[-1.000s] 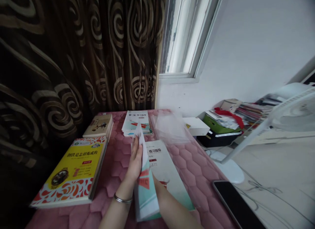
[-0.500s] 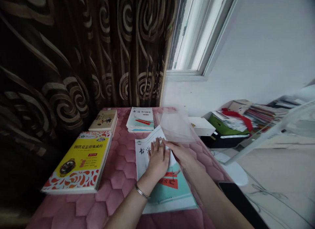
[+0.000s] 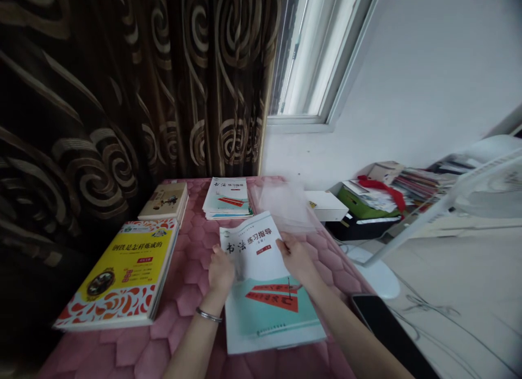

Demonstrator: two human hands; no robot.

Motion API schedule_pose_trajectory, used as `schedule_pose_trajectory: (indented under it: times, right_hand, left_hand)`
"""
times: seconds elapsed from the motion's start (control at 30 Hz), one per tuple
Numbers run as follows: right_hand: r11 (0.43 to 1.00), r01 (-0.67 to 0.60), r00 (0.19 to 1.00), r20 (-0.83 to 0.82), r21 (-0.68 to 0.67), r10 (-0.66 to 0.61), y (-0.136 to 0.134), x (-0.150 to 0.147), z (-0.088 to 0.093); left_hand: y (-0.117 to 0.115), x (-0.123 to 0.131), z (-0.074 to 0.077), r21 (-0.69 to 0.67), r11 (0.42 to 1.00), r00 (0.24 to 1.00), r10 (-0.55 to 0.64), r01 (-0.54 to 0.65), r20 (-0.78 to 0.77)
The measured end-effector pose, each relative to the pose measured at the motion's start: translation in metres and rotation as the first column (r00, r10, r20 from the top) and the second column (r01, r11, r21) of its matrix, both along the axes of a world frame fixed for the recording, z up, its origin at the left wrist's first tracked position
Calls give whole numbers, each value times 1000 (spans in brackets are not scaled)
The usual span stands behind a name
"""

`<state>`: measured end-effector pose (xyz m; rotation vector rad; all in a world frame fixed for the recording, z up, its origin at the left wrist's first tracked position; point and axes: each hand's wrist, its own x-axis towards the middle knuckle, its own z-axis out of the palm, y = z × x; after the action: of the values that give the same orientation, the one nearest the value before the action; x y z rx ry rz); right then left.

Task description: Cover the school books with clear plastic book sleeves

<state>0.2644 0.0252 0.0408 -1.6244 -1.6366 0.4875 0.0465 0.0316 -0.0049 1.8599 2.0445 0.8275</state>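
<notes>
Now the left hand point(image 3: 221, 271) and right hand point(image 3: 296, 258) have moved apart, the workbook point(image 3: 265, 308) between them, both touching it, but a firm grip I cannot tell

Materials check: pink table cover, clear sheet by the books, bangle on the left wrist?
The pink cover looks like quilted fabric: puffy stitched hexagons. The clear sheet looks like thin plastic film: see-through, glossy, creased. The bangle looks like polished silver-toned metal, bright highlights; exact metal can't be told.
</notes>
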Motion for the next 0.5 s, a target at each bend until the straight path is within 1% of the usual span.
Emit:
schedule_pose_trajectory:
  times: [0.07, 0.13, 0.2, 0.27, 0.33, 0.4, 0.47, 0.5]
  right_hand:
    - [1000, 26, 999, 20, 17, -26, -4, 2, -1]
    - [999, 39, 996, 75, -2, -39, -8, 3, -5]
    - [998, 41, 985, 166, -44, -33, -10, 1, -12]
    - [994, 61, 961, 274, -88, -35, -11, -3, -22]
    - [990, 96, 935, 351, -102, -54, -11, -5, -34]
    - [990, 104, 929, 365, -97, -62, -11, -4, -46]
    - [992, 83, 940, 339, -98, -45, -11, 0, -55]
    - [992, 71, 946, 322, -100, -36, -11, 3, -59]
  left_hand:
    - [2, 4, 6, -27, 999, 1000, 20, -20, -5]
    - [3, 2, 16, -38, 999, 999, 21, -22, -39]
    - [1, -3, 25, -71, 997, 991, 20, -30, -135]
    - [-3, -8, 30, -121, 991, 970, 30, -61, -240]
    - [-9, -10, 30, -146, 986, 951, 36, -84, -306]
    - [-15, -6, 26, -139, 987, 932, 25, -80, -361]
    - [-21, 1, 21, -129, 991, 916, -21, -33, -400]
    - [-25, 6, 20, -126, 992, 913, -61, 11, -403]
